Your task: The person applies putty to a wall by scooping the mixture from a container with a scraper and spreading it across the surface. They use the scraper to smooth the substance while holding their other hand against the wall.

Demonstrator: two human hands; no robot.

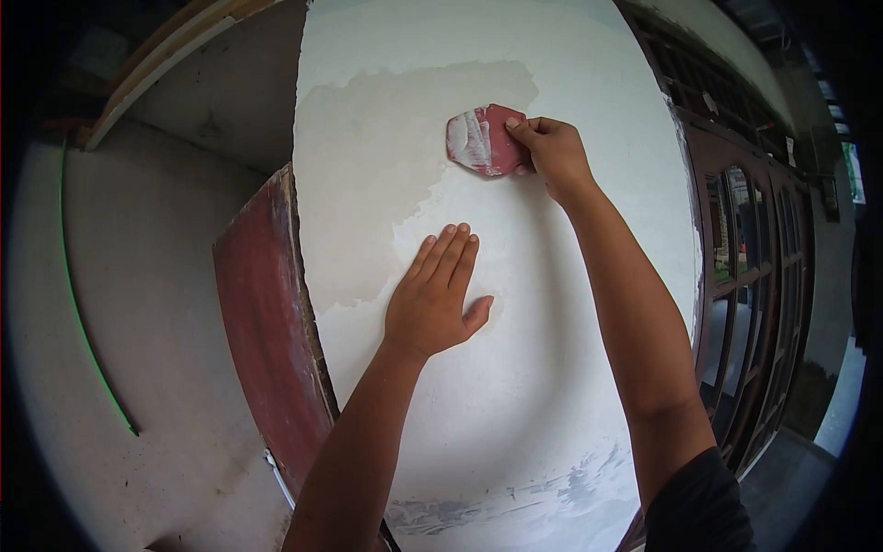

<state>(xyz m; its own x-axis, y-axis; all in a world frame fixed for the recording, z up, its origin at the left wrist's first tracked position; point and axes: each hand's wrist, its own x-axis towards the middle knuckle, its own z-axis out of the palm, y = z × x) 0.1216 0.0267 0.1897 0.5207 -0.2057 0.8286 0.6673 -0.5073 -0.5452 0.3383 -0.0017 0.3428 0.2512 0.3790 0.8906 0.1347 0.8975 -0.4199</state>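
My right hand [552,155] grips a red plastic putty scraper [504,147] by its right edge, thumb on its face. White putty is smeared over the scraper's left half, and its blade lies at or close to the wall surface. Lower and to the left, my left hand [432,294] rests flat against the white wall [497,405], fingers stretched upward and thumb out to the side. A damp-looking greyish patch [359,175] with ragged edges spreads over the wall's upper left, reaching towards the scraper.
A dark red wooden panel [271,322] stands along the wall's left edge. Further left, a green hose or cord [78,313] hangs on another wall. Brown doors with glass panes [750,248] are at the right. Grey streaks [552,492] mark the wall's lower part.
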